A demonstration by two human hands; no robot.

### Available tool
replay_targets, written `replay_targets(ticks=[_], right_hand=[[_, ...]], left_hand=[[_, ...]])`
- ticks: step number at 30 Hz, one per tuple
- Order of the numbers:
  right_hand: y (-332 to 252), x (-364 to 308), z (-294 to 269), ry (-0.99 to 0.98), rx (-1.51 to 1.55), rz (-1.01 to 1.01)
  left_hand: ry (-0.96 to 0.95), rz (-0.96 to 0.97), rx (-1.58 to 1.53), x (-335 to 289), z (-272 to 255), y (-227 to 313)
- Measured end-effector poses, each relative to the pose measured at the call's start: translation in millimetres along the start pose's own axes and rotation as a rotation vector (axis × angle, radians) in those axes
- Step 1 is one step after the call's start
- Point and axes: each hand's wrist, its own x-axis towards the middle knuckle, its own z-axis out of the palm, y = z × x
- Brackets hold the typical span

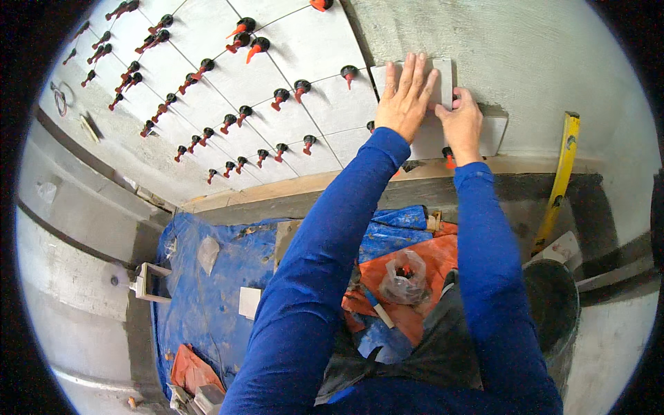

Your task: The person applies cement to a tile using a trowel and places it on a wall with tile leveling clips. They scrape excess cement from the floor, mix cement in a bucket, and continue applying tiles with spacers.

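Observation:
A pale grey wall tile stands against the mortared wall at the right end of the tiled area. My left hand presses flat on its face, fingers stretched upward. Beside the tile's right edge, my right hand has thumb and forefinger closed around a small black and red tile levelling clip, partly hidden by the fingers. Below sits another tile, partly covered by my hands. A levelling clip with a red-orange stem sticks out near its lower edge.
Several clips stud the tiled wall to the left. A yellow spirit level leans at the right, above a dark bucket. On the blue tarp lie a loose tile piece and, nearer me, a plastic bag of clips.

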Motion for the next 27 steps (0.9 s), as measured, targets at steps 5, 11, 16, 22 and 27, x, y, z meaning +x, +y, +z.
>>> replay_targets(ticks=[5, 11, 16, 22, 27], right_hand=[[-6.1, -5.8, 6.7, 0.056, 0.007, 0.022], [7.6, -3.1, 10.9, 0.072, 0.015, 0.072], [13.4, 2.5, 7.9, -0.016, 0.005, 0.071], [2.3, -11.7, 8.9, -0.015, -0.044, 0.037], [-16.8, -26.8, 19.9, 0.031, -0.222, -0.046]], left_hand=[[-0.066, -0.059, -0.269, -24.0, -38.4, 17.2], [-0.355, 0.136, -0.838, -150.9, -149.5, 31.6], [-0.755, -0.214, -1.092, -230.9, -165.8, 25.6], [-0.811, -0.234, -1.172, -274.2, -168.1, 16.7], [-0.936, -0.226, -1.084, -284.1, -172.9, 3.4]])
